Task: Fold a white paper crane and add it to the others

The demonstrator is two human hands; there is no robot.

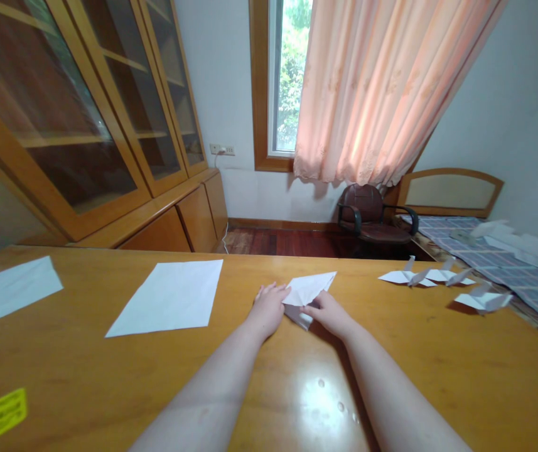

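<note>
While my right hand [329, 312] is pinching the folded paper [310, 287] near the far edge of the table [108, 389], my left hand [269, 309] is touching its left end; over the feed I cannot tell if it's gripping. For crisp creases, I should be matching edges and pressing evenly. A flat sheet [174, 296] is lying leftward along that edge, paper birds [474, 302] near the far right corner.

A maroon chair [373, 227] stands near the bed [508, 270], below pink curtains [376, 88].
</note>
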